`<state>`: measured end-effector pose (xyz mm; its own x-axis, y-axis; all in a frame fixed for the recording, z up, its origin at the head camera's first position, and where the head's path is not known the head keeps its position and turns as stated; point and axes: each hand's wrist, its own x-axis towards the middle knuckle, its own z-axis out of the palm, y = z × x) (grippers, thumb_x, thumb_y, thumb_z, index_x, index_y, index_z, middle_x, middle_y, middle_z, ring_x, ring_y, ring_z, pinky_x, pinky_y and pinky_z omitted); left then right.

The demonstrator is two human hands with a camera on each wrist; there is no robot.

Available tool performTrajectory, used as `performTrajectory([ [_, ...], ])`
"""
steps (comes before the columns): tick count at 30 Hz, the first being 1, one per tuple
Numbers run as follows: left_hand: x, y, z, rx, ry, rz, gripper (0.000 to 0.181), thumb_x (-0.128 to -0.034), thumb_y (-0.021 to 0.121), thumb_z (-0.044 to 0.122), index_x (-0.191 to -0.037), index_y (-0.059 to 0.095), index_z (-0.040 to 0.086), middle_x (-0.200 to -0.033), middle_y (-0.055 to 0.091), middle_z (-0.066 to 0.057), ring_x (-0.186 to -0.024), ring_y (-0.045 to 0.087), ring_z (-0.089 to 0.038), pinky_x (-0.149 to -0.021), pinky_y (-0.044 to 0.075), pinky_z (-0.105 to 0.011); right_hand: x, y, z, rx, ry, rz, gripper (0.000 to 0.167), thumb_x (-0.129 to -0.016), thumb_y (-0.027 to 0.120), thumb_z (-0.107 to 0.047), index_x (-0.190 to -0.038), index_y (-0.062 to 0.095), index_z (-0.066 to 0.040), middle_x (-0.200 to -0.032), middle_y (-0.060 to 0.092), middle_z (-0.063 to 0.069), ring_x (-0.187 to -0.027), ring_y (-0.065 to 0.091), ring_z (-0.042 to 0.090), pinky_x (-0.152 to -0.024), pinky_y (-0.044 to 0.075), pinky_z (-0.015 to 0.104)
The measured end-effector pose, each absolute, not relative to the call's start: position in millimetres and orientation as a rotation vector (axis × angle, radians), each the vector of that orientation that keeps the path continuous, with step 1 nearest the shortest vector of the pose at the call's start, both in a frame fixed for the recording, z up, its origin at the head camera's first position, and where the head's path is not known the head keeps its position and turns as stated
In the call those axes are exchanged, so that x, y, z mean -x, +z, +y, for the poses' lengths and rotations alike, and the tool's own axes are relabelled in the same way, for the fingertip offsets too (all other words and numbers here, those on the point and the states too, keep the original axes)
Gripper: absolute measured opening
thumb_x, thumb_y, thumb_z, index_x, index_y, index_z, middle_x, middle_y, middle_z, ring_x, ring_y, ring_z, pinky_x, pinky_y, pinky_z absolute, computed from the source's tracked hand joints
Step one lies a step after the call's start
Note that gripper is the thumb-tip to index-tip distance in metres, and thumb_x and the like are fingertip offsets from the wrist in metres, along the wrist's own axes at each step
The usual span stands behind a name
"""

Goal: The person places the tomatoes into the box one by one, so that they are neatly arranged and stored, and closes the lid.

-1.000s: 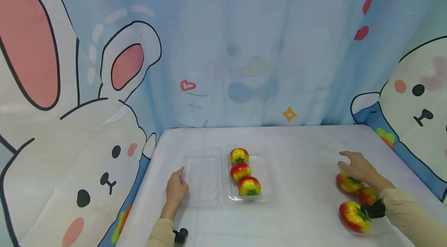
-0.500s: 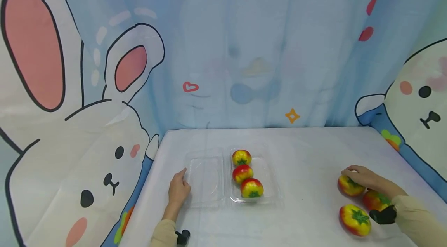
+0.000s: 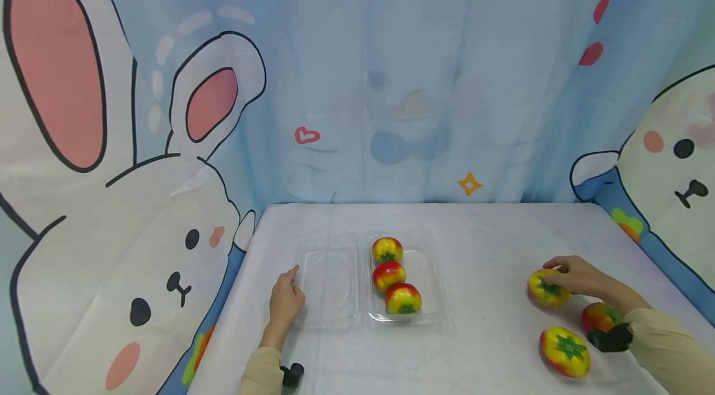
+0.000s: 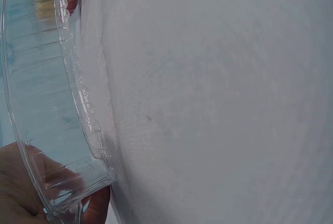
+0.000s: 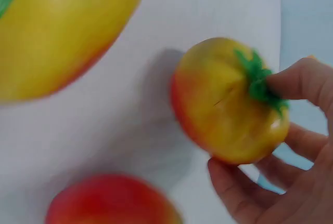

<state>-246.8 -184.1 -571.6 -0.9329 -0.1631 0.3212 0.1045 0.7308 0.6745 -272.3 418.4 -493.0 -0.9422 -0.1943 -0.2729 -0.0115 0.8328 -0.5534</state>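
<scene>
Between its thumb and fingers my right hand (image 3: 581, 277) holds a yellow-red persimmon (image 3: 544, 289) with a green calyx. In the right wrist view the thumb presses the calyx of this persimmon (image 5: 229, 104), and the fingertips are below it. Two more persimmons lie near that hand: one (image 3: 565, 351) in front and one (image 3: 599, 317) partly under the wrist. My left hand (image 3: 286, 299) grips the left edge of the lid (image 3: 326, 286) of a clear plastic clamshell box; the left wrist view shows fingers (image 4: 57, 177) through the plastic. Three persimmons (image 3: 389, 275) form a column in the box's base (image 3: 427, 283).
A white cloth covers the table (image 3: 486, 240). Behind it hangs a blue curtain (image 3: 335, 72) printed with cartoon animals. Black wrist cameras (image 3: 292, 375) are strapped at both sleeves.
My right hand has come down onto the far persimmon of the right group, taken hold of it and shifted it a little left. My left hand stays at the lid.
</scene>
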Motion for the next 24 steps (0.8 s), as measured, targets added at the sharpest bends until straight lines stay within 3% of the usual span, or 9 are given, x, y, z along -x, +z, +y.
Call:
performTrajectory([
  [9, 245.8, -572.2, -184.0, -0.036, -1.039, -2.566, 0.047, -0.0801, 0.050, -0.013, -0.126, 0.059, -0.011, -0.114, 0.062, -0.032, -0.110, 0.060, -0.047, -0.093, 0.049, -0.054, 291.0, -487.1, 349.4, 0.377, -0.948, 2.850, 0.051, -0.092, 0.067, -0.023, -0.124, 0.056, 0.014, -0.116, 0.060, 0.030, -0.099, 0.059, 0.037, -0.085, 0.055, 0.050],
  [17, 246.6, -572.3, -184.6, -0.054, -1.045, -2.569, 0.048, -0.0797, 0.050, -0.013, -0.126, 0.059, -0.011, -0.115, 0.062, -0.031, -0.111, 0.059, -0.047, -0.094, 0.049, -0.054, 310.8, -471.4, 270.9, 0.498, -1.124, 2.897, 0.050, -0.087, 0.072, -0.017, -0.126, 0.056, 0.011, -0.120, 0.060, 0.028, -0.101, 0.062, 0.041, -0.078, 0.057, 0.044],
  [24, 245.4, -571.0, -183.5, -0.050, -1.046, -2.565, 0.048, -0.0792, 0.050, -0.013, -0.126, 0.059, -0.011, -0.114, 0.062, -0.031, -0.111, 0.059, -0.047, -0.094, 0.049, -0.054, 316.4, -477.1, 219.9, 0.663, -1.097, 2.965, 0.047, -0.082, 0.078, -0.010, -0.122, 0.061, 0.005, -0.113, 0.058, 0.022, -0.102, 0.060, 0.041, -0.083, 0.056, 0.049],
])
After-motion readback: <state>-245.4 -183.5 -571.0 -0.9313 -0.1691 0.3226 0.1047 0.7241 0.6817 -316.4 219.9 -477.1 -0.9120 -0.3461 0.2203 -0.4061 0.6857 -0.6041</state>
